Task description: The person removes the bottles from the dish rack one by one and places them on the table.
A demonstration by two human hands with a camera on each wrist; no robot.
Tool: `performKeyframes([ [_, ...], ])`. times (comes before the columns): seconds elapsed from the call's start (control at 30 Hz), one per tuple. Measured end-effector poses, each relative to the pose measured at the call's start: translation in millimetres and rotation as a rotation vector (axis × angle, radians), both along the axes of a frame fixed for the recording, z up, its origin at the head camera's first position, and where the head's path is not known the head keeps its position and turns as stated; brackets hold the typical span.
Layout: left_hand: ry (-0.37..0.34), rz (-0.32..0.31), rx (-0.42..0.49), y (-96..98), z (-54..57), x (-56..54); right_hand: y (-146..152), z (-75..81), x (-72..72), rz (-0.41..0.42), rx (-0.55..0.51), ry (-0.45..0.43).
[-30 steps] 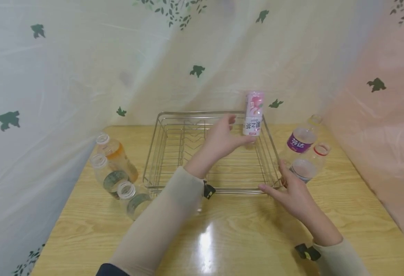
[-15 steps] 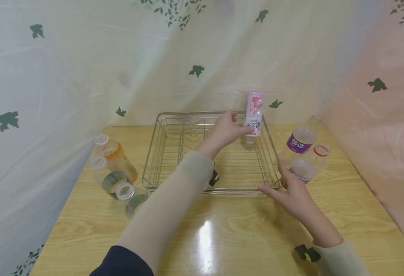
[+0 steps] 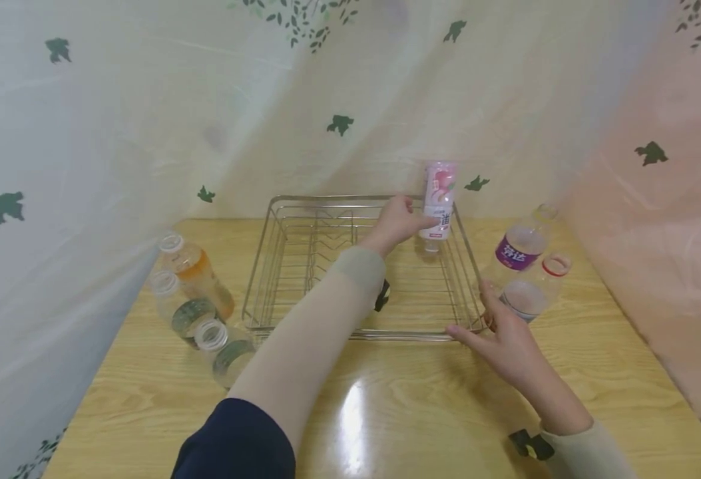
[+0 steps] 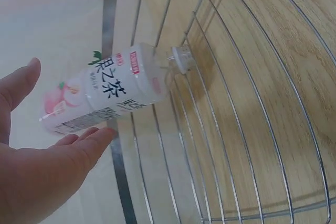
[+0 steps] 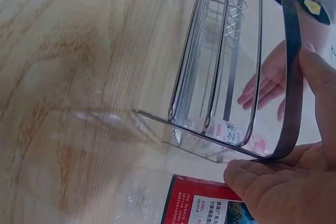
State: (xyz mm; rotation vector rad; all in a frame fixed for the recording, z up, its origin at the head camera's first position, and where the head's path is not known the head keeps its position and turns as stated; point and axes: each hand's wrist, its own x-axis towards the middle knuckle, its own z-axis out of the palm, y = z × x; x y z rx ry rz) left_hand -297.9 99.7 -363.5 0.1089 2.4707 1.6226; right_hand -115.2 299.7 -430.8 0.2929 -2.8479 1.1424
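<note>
A pink-and-white plastic drink bottle (image 3: 440, 186) stands upside down, slightly tilted, at the back right corner of a metal wire dish rack (image 3: 410, 336). My left hand (image 3: 397, 223) reaches over the rack beside this bottle. In the left wrist view the thumb and fingers (image 4: 94, 142) are spread, with the fingertips close to the bottle (image 4: 105, 93); whether they touch it I cannot tell. My right hand (image 3: 508, 342) grips the rack's front right corner, thumb on one side of the flat rim (image 5: 292, 77) and fingers on the other.
Right of the rack stand a purple-labelled bottle (image 3: 514, 253) and a clear bottle with a red ring at its neck (image 3: 530, 293). On the left are an orange-tinted bottle (image 3: 197, 266) and two clear ones, the nearer (image 3: 230, 356) partly behind my left sleeve. A patterned curtain (image 3: 266, 100) hangs behind the table.
My left hand has moved slightly away from me and up along the bottle, its thumb now in front of the label. The bottle's neck has come into sight. My right hand keeps its grip.
</note>
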Motion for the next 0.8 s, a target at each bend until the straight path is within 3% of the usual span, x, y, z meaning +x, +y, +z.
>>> performKeyframes([
  [0.37,-0.066,0.013,0.063,0.4,-17.9,-19.2,-9,-2.0,-4.0,0.023,-0.047,-0.039],
  [0.6,-0.043,-0.023,0.064,8.0,-39.2,-24.9,-10,-4.8,2.6,0.019,-0.035,-0.052],
  [0.8,-0.043,0.000,0.050,18.0,-45.3,-31.6,-6,1.5,6.5,0.007,-0.005,-0.054],
])
